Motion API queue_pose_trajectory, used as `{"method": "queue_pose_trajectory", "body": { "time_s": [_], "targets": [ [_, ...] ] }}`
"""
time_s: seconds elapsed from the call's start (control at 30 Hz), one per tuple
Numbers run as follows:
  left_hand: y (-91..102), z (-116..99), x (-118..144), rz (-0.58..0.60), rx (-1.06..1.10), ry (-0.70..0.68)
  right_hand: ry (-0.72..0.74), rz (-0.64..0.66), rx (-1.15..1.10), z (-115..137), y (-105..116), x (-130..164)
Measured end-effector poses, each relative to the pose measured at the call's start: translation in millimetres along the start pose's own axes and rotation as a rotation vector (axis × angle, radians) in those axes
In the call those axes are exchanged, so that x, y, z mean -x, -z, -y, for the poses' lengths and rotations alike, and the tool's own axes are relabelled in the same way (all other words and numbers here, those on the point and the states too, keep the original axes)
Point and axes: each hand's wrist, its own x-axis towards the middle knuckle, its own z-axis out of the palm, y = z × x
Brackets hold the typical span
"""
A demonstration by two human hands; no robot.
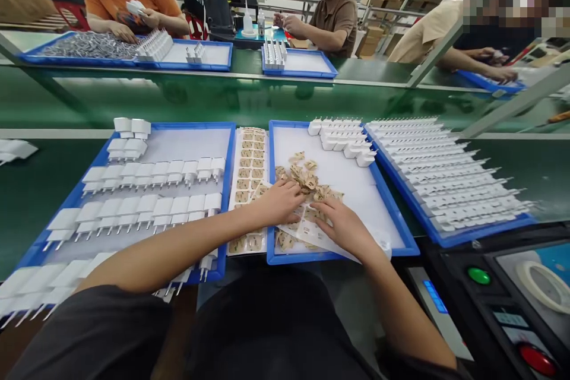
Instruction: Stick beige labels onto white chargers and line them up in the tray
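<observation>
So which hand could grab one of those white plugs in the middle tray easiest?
Probably the right hand. It lies nearer the white plugs at the middle tray's far right; the left hand rests at the tan stickers.
</observation>
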Motion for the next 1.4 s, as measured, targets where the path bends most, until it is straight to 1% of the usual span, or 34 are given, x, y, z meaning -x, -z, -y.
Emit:
{"method": "queue_pose_trajectory", "body": {
  "time_s": [0.13,0.23,0.33,0.47,0.67,0.77,0.87,0.93,1.07,1.2,1.27,1.4],
  "targets": [
    [-7.5,-0.2,2.3,-0.010,0.008,-0.002,-0.043,0.080,0.041,-1.1,-11.5,-13.7],
    [-9.2,0.5,3.9,-0.021,0.002,-0.025,-0.046,0.087,0.023,-4.4,-17.0,-16.5],
    [-8.9,0.5,4.4,-0.029,-0.020,-0.053,-0.027,0.099,0.005,-6.6,-15.4,-17.1],
    [-8.5,-1.3,3.6,-0.020,-0.036,-0.049,-0.029,0.134,-0.020,-7.6,-11.9,-20.4],
    [-8.2,-5.7,3.3,-0.006,-0.057,-0.043,-0.083,0.080,-0.010,-7.1,-18.3,-24.3],
    [-9.2,-7.3,3.8,-0.022,-0.078,-0.031,-0.029,0.059,-0.058,-6.2,-9.0,-16.8],
    [-12.0,-7.1,4.6,-0.053,-0.091,-0.030,0.025,-0.045,-0.219,-6.0,4.9,-2.5],
    [-14.3,-5.7,5.3,-0.068,-0.093,-0.041,0.013,-0.106,-0.280,-6.1,8.4,6.4],
    [-15.4,-3.9,6.6,-0.102,-0.079,-0.040,-0.060,-0.105,-0.285,-7.5,0.0,14.1],
    [-10.1,-10.3,5.7,-0.158,-0.067,-0.034,-0.130,-0.112,-0.299,-9.1,-7.2,12.7],
    [-7.7,-16.0,4.1,-0.188,-0.091,-0.068,-0.136,-0.117,-0.288,-9.4,-8.1,11.7],
    [-6.7,-25.8,0.1,-0.262,-0.196,-0.237,-0.134,-0.131,-0.284,-9.7,-10.3,11.2]
  ]
}}
